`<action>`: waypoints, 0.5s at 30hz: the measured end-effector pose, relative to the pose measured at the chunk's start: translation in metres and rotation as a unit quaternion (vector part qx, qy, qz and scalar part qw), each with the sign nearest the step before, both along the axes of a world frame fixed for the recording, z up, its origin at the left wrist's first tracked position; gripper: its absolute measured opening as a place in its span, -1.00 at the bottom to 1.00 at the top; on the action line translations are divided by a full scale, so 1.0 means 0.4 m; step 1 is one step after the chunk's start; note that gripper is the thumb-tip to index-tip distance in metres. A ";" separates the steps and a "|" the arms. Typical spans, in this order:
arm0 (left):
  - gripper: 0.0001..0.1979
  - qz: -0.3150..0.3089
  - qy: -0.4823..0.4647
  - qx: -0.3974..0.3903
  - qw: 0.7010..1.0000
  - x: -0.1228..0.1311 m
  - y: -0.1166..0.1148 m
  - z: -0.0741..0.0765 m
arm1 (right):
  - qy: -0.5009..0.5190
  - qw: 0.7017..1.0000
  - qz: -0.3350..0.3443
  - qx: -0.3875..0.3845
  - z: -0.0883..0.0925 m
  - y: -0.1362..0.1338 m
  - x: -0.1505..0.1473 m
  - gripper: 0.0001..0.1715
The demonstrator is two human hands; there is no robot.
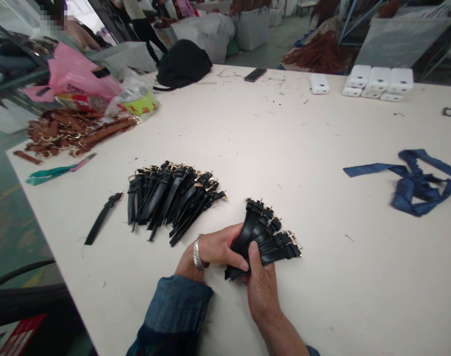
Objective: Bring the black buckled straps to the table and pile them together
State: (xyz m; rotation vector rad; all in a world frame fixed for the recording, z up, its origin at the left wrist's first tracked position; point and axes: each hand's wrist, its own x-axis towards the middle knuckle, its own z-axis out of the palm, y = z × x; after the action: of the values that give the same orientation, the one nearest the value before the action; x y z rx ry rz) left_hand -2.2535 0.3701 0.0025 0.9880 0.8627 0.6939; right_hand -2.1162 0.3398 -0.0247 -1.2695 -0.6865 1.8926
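Black straps (264,237) fanned between both hands.

fanned bundle of black straps (266,236)

short black leather straps with gold buckles, pinched together at their plain ends, buckle ends spread up and to the right, held low over the white table.
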 end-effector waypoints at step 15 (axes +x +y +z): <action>-0.32 0.057 0.002 -0.061 0.997 -0.032 -0.001 -0.009 | 0.121 0.990 -0.065 -0.020 0.010 0.017 -0.012 -0.57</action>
State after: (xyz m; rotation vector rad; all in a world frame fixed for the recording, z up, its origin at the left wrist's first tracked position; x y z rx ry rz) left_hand -2.2663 0.3698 -0.0009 0.8362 0.9597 0.7267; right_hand -2.1209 0.3466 -0.0208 -1.0582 -0.4307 1.9182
